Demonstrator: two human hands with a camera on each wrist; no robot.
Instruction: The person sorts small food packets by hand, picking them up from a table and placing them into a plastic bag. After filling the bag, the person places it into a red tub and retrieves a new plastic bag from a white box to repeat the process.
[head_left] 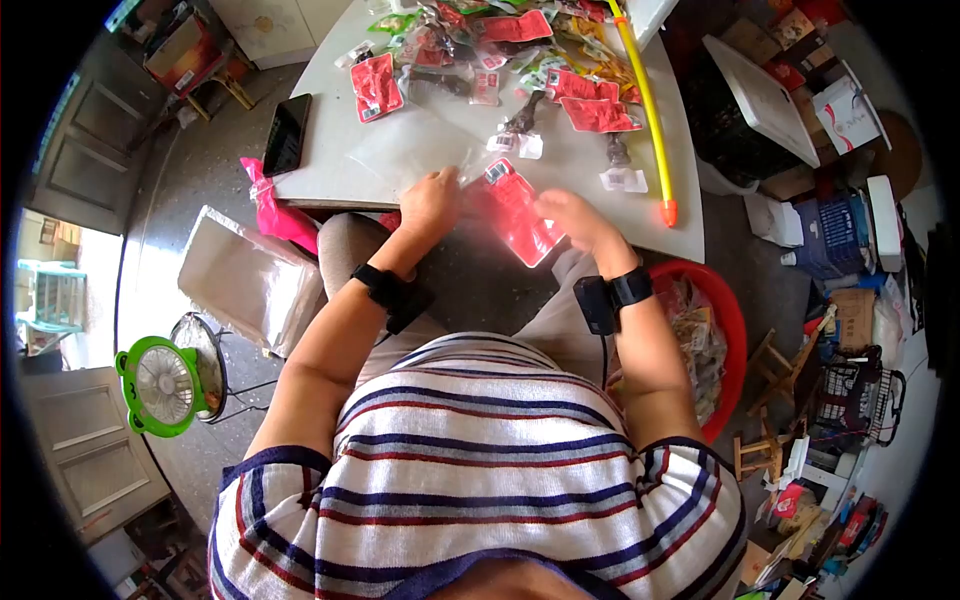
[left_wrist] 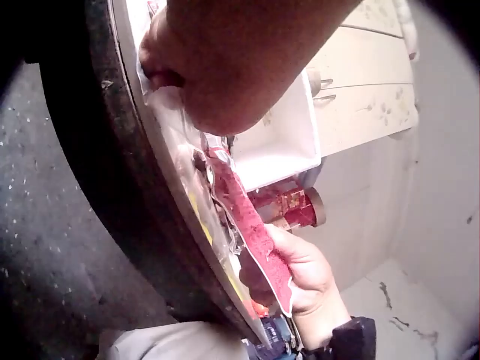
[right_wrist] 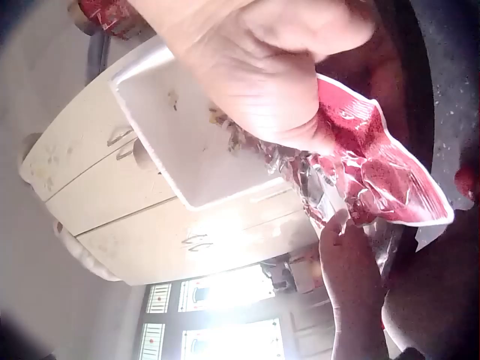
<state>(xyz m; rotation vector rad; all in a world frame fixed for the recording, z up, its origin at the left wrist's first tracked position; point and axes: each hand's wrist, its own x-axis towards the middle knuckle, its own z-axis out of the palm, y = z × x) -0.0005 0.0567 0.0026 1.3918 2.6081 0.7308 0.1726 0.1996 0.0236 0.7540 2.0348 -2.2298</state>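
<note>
A red sealed packet (head_left: 520, 212) with a white edge slants over the table's near edge, between my hands. My right hand (head_left: 578, 220) pinches its right side; in the right wrist view the thumb lies against the packet (right_wrist: 382, 165). My left hand (head_left: 430, 205) has its fingers curled at a clear plastic bag (head_left: 410, 150) spread on the table, and pinches its near edge. In the left wrist view the left hand (left_wrist: 217, 82) sits near the packet's far end, its fingertips partly hidden.
Several red packets (head_left: 377, 88) and wrapped dark pieces (head_left: 522, 118) cover the far table (head_left: 340, 150). A yellow tube (head_left: 645, 110) lies along the right side, and a phone (head_left: 287, 133) at the left edge. A red basin (head_left: 725, 310) stands right; a green fan (head_left: 160, 386) left.
</note>
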